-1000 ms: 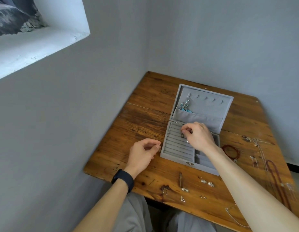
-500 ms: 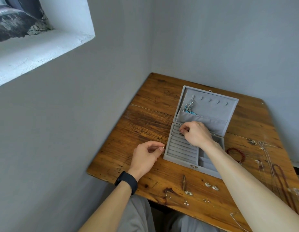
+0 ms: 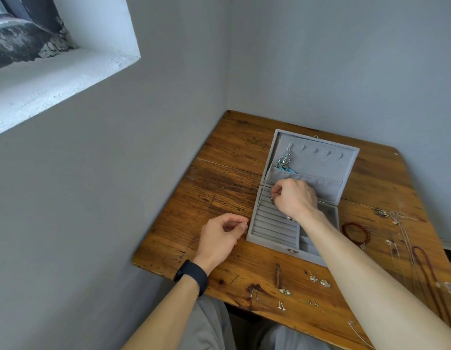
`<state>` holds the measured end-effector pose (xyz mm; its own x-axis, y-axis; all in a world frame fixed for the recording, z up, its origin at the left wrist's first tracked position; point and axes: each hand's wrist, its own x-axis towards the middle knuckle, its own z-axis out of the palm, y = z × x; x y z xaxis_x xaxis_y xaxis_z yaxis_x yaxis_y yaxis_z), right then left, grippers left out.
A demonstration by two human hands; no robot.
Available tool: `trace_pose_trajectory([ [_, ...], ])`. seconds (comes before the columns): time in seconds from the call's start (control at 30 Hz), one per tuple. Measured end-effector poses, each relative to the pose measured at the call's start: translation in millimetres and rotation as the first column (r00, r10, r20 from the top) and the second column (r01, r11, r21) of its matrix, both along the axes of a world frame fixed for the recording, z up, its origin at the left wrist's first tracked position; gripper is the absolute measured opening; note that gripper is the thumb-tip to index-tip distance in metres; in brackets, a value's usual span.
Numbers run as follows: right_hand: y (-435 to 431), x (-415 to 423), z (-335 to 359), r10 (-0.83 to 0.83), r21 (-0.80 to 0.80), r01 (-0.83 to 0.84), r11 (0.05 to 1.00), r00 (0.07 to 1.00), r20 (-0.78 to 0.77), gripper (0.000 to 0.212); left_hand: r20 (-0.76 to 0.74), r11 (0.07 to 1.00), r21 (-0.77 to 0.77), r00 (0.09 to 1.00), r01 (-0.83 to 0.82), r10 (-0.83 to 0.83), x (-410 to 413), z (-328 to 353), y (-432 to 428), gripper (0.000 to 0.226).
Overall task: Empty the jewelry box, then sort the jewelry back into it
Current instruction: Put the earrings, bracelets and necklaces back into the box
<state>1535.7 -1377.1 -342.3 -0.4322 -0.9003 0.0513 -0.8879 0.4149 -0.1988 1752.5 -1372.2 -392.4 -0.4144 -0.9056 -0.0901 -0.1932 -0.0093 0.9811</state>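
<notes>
Two grips: both hands are pinched closed on small pieces; neither is spread.
Right hand (image 3: pixel 295 198): thumb and forefinger pinch a small dark piece (image 3: pixel 272 198), probably a ring, low over the far end of the ring slots (image 3: pixel 272 223). The fingers hide most of it.
Left hand (image 3: pixel 219 236): holds a thin pale ring (image 3: pixel 245 224) at its fingertips, just beside the left wall of the jewelry box (image 3: pixel 270 245).
Box: open on the table (image 3: pixel 219 193), lid (image 3: pixel 320 162) leaning back. Dangling earrings (image 3: pixel 284 159) hang from the leftmost hook; the other hooks are bare.
Waiting: stud earrings (image 3: pixel 318 280) near the front edge, a red bracelet (image 3: pixel 357 233) and necklaces (image 3: pixel 421 258) right of the box.
Risk, slot: if the dark piece is let go before it is wedged between the rolls, it may tip out and lie loose.
Risk, pale ring: the hold is light and close to the table's left edge, so a slip could roll it off to the floor.
Risk, forearm: the right arm crosses the box, and pulling back low could nudge the box or sweep the studs off the front.
Risk, lid: a knock could shake the hanging earrings off their hook.
</notes>
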Motion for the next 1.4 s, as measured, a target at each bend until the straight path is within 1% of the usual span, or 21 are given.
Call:
trace_pose_trajectory([
  [0.13, 5, 1, 1, 0.007, -0.02, -0.007, 1.0, 1.0, 0.018, 0.013, -0.022, 0.999, 0.037, 1.0, -0.01, 0.011, -2, 2, -1, 0.017],
  [0.2, 15, -2, 1, 0.013, -0.084, -0.01, 0.996, 0.999, 0.037, 0.016, -0.049, 0.996, 0.087, 0.999, -0.01, 0.014, -1, 6, -3, 0.015],
  [0.27, 31, -8, -2, -0.002, -0.167, 0.015, 0.986, 0.997, 0.078, 0.017, -0.05, 0.996, 0.093, 0.999, 0.003, 0.002, 0, 11, -7, 0.013],
  [0.37, 66, -18, -12, -0.039, -0.265, 0.07, 0.962, 0.992, 0.121, 0.018, 0.008, 0.998, -0.03, 0.998, 0.062, -0.062, -5, 23, -15, 0.012],
  [0.43, 92, -25, -20, -0.096, -0.305, 0.116, 0.945, 0.992, 0.081, 0.02, 0.077, 0.983, -0.132, 0.99, 0.128, -0.118, -16, 32, -23, 0.012],
  [0.53, 121, -35, -32, -0.182, -0.292, 0.192, 0.937, 0.981, 0.06, 0.027, 0.251, 0.927, -0.29, 0.954, 0.238, -0.166, -38, 41, -32, 0.011],
  [0.57, 127, -37, -35, -0.195, -0.277, 0.207, 0.938, 0.978, 0.07, 0.029, 0.299, 0.913, -0.313, 0.939, 0.263, -0.169, -46, 41, -35, 0.012],
  [0.63, 134, -38, -41, -0.189, -0.251, 0.201, 0.947, 0.979, 0.072, 0.034, 0.383, 0.906, -0.308, 0.91, 0.289, -0.16, -57, 38, -40, 0.016],
  [0.7, 137, -37, -47, -0.172, -0.235, 0.179, 0.955, 0.984, 0.051, 0.036, 0.442, 0.914, -0.291, 0.887, 0.282, -0.133, -65, 35, -45, 0.019],
  [0.77, 137, -35, -51, -0.168, -0.237, 0.174, 0.956, 0.985, 0.047, 0.035, 0.469, 0.92, -0.291, 0.877, 0.264, -0.103, -71, 33, -48, 0.02],
  [0.9, 136, -34, -56, -0.152, -0.256, 0.154, 0.954, 0.988, 0.03, 0.031, 0.512, 0.911, -0.334, 0.858, 0.243, -0.042, -86, 33, -52, 0.017],
  [1.07, 136, -35, -57, -0.145, -0.269, 0.154, 0.951, 0.988, 0.054, 0.031, 0.554, 0.926, -0.336, 0.831, 0.173, 0.046, -104, 31, -50, 0.01],
  [1.23, 137, -35, -57, -0.133, -0.272, 0.149, 0.951, 0.988, 0.076, 0.031, 0.598, 0.936, -0.332, 0.794, 0.118, 0.112, -116, 33, -42, 0.017],
  [1.4, 138, -36, -57, -0.128, -0.274, 0.148, 0.95, 0.988, 0.09, 0.031, 0.591, 0.932, -0.355, 0.79, 0.07, 0.165, -119, 35, -30, 0.021],
])
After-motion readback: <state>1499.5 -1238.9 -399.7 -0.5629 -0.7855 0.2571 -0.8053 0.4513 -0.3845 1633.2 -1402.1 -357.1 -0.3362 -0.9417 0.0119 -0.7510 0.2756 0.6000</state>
